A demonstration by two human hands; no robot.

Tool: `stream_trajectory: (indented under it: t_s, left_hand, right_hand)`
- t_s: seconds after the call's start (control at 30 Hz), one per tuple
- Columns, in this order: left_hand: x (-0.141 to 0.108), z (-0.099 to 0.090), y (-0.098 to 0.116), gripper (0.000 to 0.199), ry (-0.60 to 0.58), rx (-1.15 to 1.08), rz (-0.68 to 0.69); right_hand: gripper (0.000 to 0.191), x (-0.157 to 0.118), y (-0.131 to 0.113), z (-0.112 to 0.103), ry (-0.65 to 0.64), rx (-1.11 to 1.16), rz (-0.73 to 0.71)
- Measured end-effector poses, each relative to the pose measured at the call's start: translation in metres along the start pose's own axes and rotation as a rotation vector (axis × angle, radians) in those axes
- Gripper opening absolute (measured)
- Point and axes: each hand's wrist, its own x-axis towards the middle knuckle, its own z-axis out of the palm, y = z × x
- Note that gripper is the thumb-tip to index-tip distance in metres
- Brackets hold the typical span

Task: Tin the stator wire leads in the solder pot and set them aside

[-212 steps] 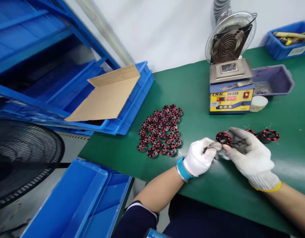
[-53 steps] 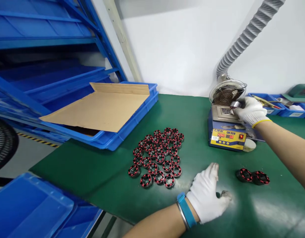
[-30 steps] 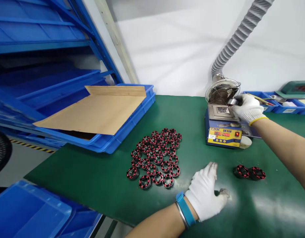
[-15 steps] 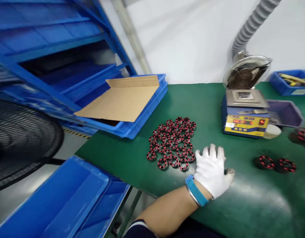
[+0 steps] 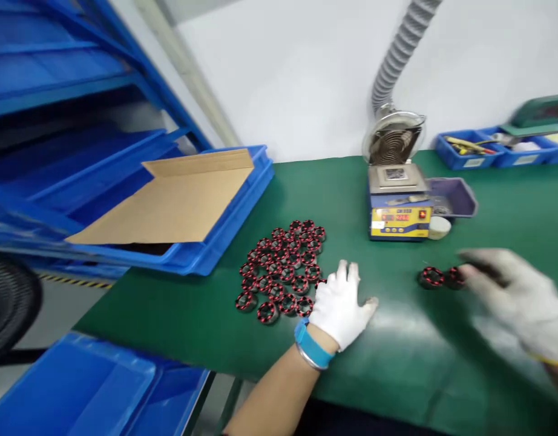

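My left hand (image 5: pixel 340 306), in a white glove, lies on the green table (image 5: pixel 374 387) with its fingers spread. It is at the right edge of a cluster of ring-shaped, black-and-red motor stators (image 5: pixel 287 274) and partly covers one. Farther right, two more stators stand side by side, the left one (image 5: pixel 431 277) in full view and the right one (image 5: pixel 455 277) partly hidden. My gloved right hand (image 5: pixel 510 297), smeared by motion, is at that right stator with thumb and fingers around its far side. Whether it grips the stator does not show.
Behind stands a hot plate (image 5: pixel 399 221) with a lit display, its hood and grey duct (image 5: pixel 403 51) above. A purple tray (image 5: pixel 463 197) and blue bins (image 5: pixel 469 156) are to its right. At left, cardboard (image 5: pixel 179 203) lies on a blue crate (image 5: pixel 236 224); a fan (image 5: pixel 11 303) stands nearby.
The view has turned right. My right hand, earlier barely in at the right edge near a blurred stator, has come left to the two stators. My left hand stays flat beside the cluster.
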Motion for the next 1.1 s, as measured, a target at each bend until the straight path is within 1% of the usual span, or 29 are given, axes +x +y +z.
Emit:
stream_trajectory:
  t_s: [0.03, 0.07, 0.1, 0.17, 0.2, 0.23, 0.27, 0.3, 0.33, 0.4, 0.43, 0.5, 0.57, 0.67, 0.73, 0.83, 0.9, 1.0, 1.07, 1.1]
  left_hand:
    - [0.001, 0.005, 0.002, 0.076, 0.024, -0.017, 0.053]
    - [0.002, 0.011, 0.005, 0.075, 0.053, -0.041, 0.119]
    - [0.003, 0.016, 0.007, 0.074, 0.083, -0.069, 0.198]
    - [0.004, 0.024, 0.009, 0.075, 0.151, -0.124, 0.327]
    - [0.005, 0.026, 0.008, 0.078, 0.183, -0.147, 0.352]
    - [0.006, 0.027, 0.006, 0.084, 0.208, -0.17, 0.342]
    - [0.008, 0.028, 0.004, 0.091, 0.217, -0.196, 0.304]
    - [0.011, 0.028, 0.001, 0.1, 0.203, -0.228, 0.25]
    - [0.013, 0.028, -0.002, 0.107, 0.164, -0.266, 0.195]
    - [0.019, 0.029, -0.006, 0.11, 0.055, -0.336, 0.118]
    - [0.022, 0.03, -0.007, 0.108, 0.011, -0.361, 0.096]
    - [0.027, 0.033, -0.006, 0.103, -0.022, -0.388, 0.071]
    - [0.031, 0.038, -0.002, 0.1, -0.003, -0.396, 0.065]
    - [0.037, 0.041, 0.004, 0.094, -0.001, -0.379, 0.072]
    - [0.04, 0.041, 0.007, 0.085, -0.011, -0.327, 0.067]
    - [0.043, 0.04, 0.009, 0.068, -0.011, -0.263, 0.058]
    - [0.043, 0.04, 0.01, 0.058, -0.003, -0.256, 0.052]
    - [0.039, 0.04, 0.012, 0.051, 0.007, -0.262, 0.031]
    - [0.035, 0.04, 0.014, 0.049, 0.043, -0.291, 0.02]
    - [0.033, 0.04, 0.015, 0.047, 0.079, -0.316, 0.016]
  right_hand:
    - [0.037, -0.011, -0.014, 0.011, -0.128, 0.058, -0.07]
    - [0.041, -0.021, -0.026, 0.023, -0.296, 0.081, -0.143]
    - [0.045, -0.03, -0.037, 0.036, -0.381, 0.062, -0.181]
    - [0.054, -0.043, -0.049, 0.056, -0.474, 0.012, -0.252]
    - [0.057, -0.047, -0.05, 0.063, -0.48, -0.011, -0.283]
    - [0.059, -0.049, -0.049, 0.068, -0.475, -0.025, -0.313]
    - [0.061, -0.05, -0.046, 0.07, -0.463, -0.033, -0.341]
    - [0.063, -0.05, -0.043, 0.072, -0.449, -0.039, -0.365]
    - [0.065, -0.05, -0.039, 0.073, -0.438, -0.047, -0.383]
    - [0.067, -0.05, -0.033, 0.074, -0.413, -0.06, -0.397]
    - [0.066, -0.05, -0.032, 0.074, -0.406, -0.066, -0.392]
    - [0.06, -0.051, -0.031, 0.076, -0.389, -0.074, -0.345]
    - [0.054, -0.053, -0.03, 0.079, -0.36, -0.049, -0.249]
    - [0.054, -0.052, -0.032, 0.083, -0.32, 0.015, -0.089]
    - [0.056, -0.05, -0.037, 0.086, -0.309, 0.001, -0.084]
    - [0.047, -0.044, -0.046, 0.088, -0.305, -0.121, -0.173]
    - [0.042, -0.041, -0.049, 0.087, -0.338, -0.207, -0.177]
    - [0.038, -0.039, -0.046, 0.081, -0.403, -0.221, -0.077]
    - [0.035, -0.04, -0.041, 0.078, -0.404, -0.126, 0.019]
    - [0.033, -0.041, -0.038, 0.077, -0.389, -0.055, 0.069]
